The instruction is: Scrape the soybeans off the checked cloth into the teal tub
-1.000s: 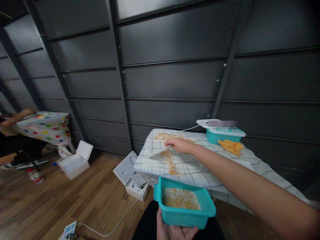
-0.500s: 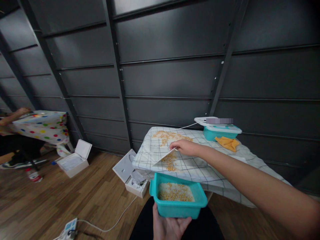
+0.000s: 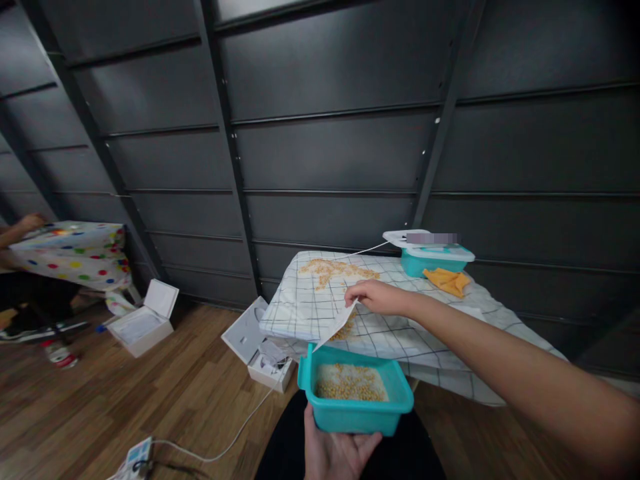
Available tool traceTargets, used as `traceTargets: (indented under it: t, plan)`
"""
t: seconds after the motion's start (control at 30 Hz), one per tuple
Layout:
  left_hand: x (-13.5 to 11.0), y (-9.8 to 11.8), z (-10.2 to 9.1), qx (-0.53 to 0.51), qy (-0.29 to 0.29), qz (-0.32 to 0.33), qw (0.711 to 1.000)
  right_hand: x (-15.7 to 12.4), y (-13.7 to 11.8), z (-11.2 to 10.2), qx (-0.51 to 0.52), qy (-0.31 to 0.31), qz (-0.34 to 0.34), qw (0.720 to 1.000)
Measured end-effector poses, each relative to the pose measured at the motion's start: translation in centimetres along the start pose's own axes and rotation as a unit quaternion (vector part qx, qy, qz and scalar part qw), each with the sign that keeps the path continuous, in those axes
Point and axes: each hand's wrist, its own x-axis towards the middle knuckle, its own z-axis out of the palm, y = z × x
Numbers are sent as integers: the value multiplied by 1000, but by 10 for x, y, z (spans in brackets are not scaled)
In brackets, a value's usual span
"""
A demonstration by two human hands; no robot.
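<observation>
My left hand (image 3: 340, 450) supports a turquoise plastic tub (image 3: 357, 415) from below, at the near edge of the table. Yellow kernels, perhaps corn or soybeans, lie over something white inside the tub. Pinched in my right hand (image 3: 375, 295) is a thin white card (image 3: 336, 328), slanted down with its lower corner at the tub's back left rim. A small heap of kernels (image 3: 345, 331) sits on the cloth, partly hidden behind the card. Farther back on the checked tablecloth (image 3: 313, 307) more kernels (image 3: 335, 270) are spread in a loose patch.
A second turquoise tub (image 3: 415, 263) with a white lid and an orange cloth (image 3: 447, 281) are at the table's back right. Open white boxes (image 3: 270, 373), a cable and a power strip (image 3: 137, 457) lie on the floor. Another person's arm (image 3: 20, 230) is at a dotted table, far left.
My right hand has drawn the card toward me, bringing its lower corner to the tub's rim and the small heap nearer the table edge. My left hand still supports the tub.
</observation>
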Motion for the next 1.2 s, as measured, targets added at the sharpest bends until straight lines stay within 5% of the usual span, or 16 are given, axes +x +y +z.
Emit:
traceTargets:
  t: [0.3,0.43,0.57,0.7,0.87,1.2]
  plan:
    - [1,7,7,42,-36,22,998,-12,-1,-3,24,3,-13,1000]
    - [1,8,5,55,-55,17,997,-19,0,-5,23,53,-2,998]
    - [1,9,5,66,-75,11,995,-23,7,-11,25,141,50,988]
    - [2,10,3,67,-76,5,995,-26,20,-16,-88,211,159,960]
    - [4,10,-1,71,-79,-8,994,-28,31,-8,-201,206,256,923]
    - [2,10,3,46,-27,16,998,-32,19,11,-190,163,251,935]
